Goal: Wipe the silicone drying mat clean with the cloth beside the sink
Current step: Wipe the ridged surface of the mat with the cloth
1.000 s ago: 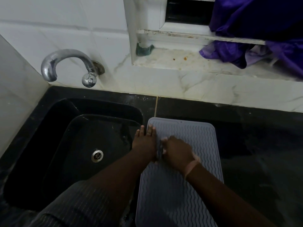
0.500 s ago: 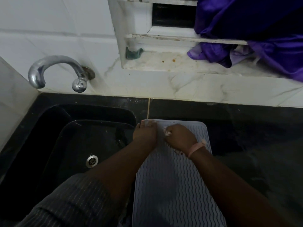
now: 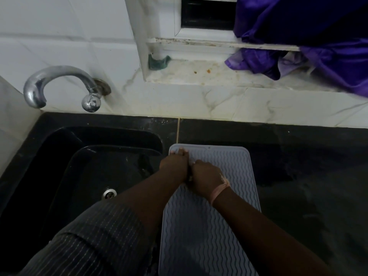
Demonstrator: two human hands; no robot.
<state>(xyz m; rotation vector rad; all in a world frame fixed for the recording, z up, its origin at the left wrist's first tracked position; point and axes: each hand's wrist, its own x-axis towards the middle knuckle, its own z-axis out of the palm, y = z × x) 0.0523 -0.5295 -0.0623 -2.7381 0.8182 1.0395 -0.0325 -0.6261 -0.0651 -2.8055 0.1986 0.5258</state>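
Mid-wipe at the mat's [image 3: 225, 176] far corner: left hand [image 3: 175, 166] presses flat, right hand [image 3: 206, 179] curls, cloth hidden, can't tell. Next: strokes toward the person.

The surface [image 3: 298, 186] is black and looks wet and shiny in spots. A black sink [image 3: 59, 160] is set into it on the left side. A grey mat [image 3: 215, 226] with wavy lines lies flat on the surface, just beside the sink. The far end of the mat stops a little before the white wall. To the right of the mat the surface is dark.
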